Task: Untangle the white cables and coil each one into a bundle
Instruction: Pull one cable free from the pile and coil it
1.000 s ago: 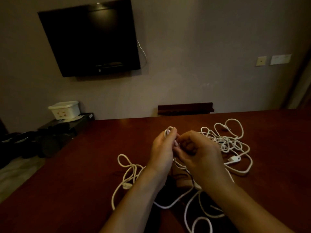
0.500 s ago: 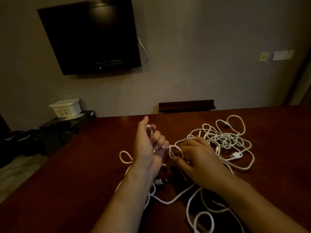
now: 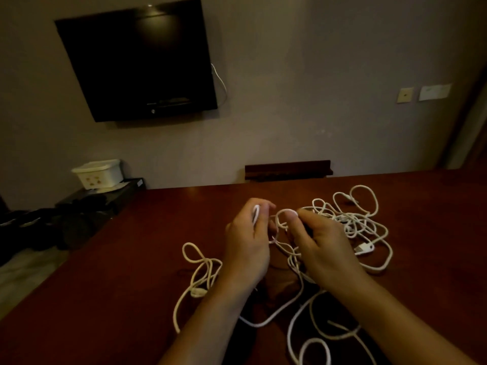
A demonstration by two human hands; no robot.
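Brown table [image 3: 131, 272]: both hands, left [image 3: 247, 248], right [image 3: 326, 248], pinching tangled white cables [image 3: 353, 219]; white tub [image 3: 98, 173], contents unseen.

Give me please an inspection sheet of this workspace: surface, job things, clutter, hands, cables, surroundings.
Surface: dark red-brown table.
Job's things: white cables, tangled, none coiled.
Clutter: nothing seen on the table.
Grippers: left hand grips a cable strand; right hand pinches a small loop.
Cables: loose loops left, right and near; a plug lies at right.
Surroundings: wall television, white box, wall plates.
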